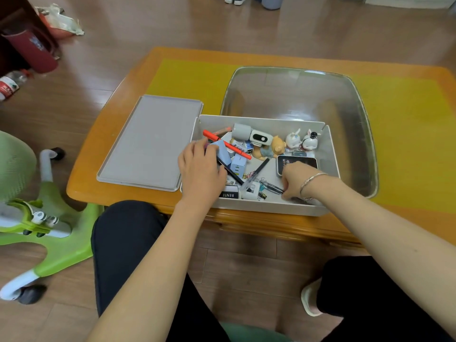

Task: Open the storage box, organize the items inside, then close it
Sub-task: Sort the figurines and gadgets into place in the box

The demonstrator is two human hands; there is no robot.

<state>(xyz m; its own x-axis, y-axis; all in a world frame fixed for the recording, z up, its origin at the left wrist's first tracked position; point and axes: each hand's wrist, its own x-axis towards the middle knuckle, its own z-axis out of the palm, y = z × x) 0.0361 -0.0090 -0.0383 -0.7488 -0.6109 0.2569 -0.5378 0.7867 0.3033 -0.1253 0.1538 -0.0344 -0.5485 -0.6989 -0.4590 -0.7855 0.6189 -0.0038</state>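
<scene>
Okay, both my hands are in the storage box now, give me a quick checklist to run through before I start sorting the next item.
1. Lid off and flat on the table left of the storage box: ok.
2. Left hand has a firm hold on the light blue box: cannot tell.
3. Right hand has the dark pen: cannot tell, fingers hide it.
4. Figurines upright at the back wall: ok.
5. Items sorted: not ok, pens and boxes lie crossed.

Both forearms extended forward, bare. Left hand (201, 166) palm down, fingers curled, tips gripping something at the far side. Right hand (296, 180) palm down, wrist bent inward, bracelet on wrist, fingers curled under; grip unclear.
</scene>
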